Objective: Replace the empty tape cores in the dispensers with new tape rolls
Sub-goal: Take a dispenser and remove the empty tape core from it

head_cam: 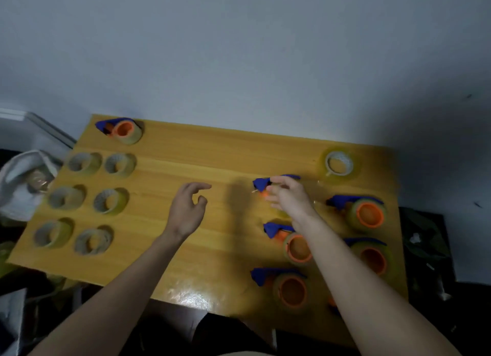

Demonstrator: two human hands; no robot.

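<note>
**Tape dispensers on the right, cores on the left**

Tape dispenser (265, 187), blue and orange, near the middle-right of the yellow wooden table (212, 156), partly hidden under the right hand (288, 196). Right hand's fingers over the dispenser, blurred; cannot tell whether gripping or only touching. Left hand (186, 209) above bare table, apart from everything, fingers loosely curved and spread, holding nothing.

Four more dispensers in front of and beside that one, all with blue handles and orange hubs: one at the right edge (364, 212), one just below the right wrist (292, 244), one nearer the right edge partly behind the forearm (372, 257), one closest to the front edge (287, 286). Sixth dispenser (122, 130) alone at the far left corner.

Clear tape roll (339, 164) flat at the far right corner.

Six cardboard rings (87, 199) in two columns on the left side. White bag (24, 180) beyond the left edge.
</note>
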